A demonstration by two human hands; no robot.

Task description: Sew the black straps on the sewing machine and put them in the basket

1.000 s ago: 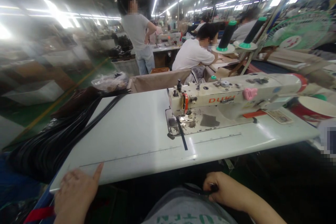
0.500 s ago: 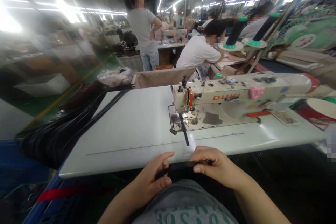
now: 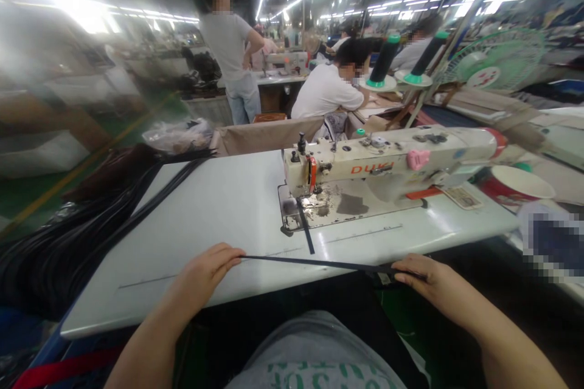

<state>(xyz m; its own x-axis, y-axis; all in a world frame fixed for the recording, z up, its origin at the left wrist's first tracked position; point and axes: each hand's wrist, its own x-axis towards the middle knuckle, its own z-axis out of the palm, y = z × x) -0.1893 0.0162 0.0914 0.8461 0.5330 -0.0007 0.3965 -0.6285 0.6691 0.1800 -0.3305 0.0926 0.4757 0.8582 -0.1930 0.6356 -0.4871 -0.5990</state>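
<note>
A: Where's the strip (image 3: 319, 262) rn?
B: 6 o'clock, just below ctr, stretched btwn both hands, over the near part of the table (image 3: 219, 206). Looks taut, approx. straight. Can't tell if it touches the surface below.
A: Hands?
B: L hand (image 3: 212, 268) at 7–8 o'clock, thumb + fingers pinched on the strip's left end. R hand (image 3: 424, 279) at 4 o'clock, fingers clamped nr the right end; dark bit shows past the grip, prob. more of it, not sure.
A: How'll it handle?
B: Prob. v. light, thin + bendy; I'd guess it sags if one side's let go. Looks tough, not fragile. Maybe a bit slick, matl. unclear.
A: Best hold?
B: Nr both ends, flat btwn thumb + index, w/ light tension so it won't twist. Mid-only grip = floppy ends, I'd say.
A: Anything close?
B: Short strip (image 3: 306, 231) at 6 o'clock, nearer ctr, far end up at the machine (image 3: 365, 158), free end just beside the held one; contact unclear. Machine's at 3 o'clock. Pile (image 3: 59, 255) of black lengths at 8–9 o'clock, along the table's left edge, no hand on it.
</note>
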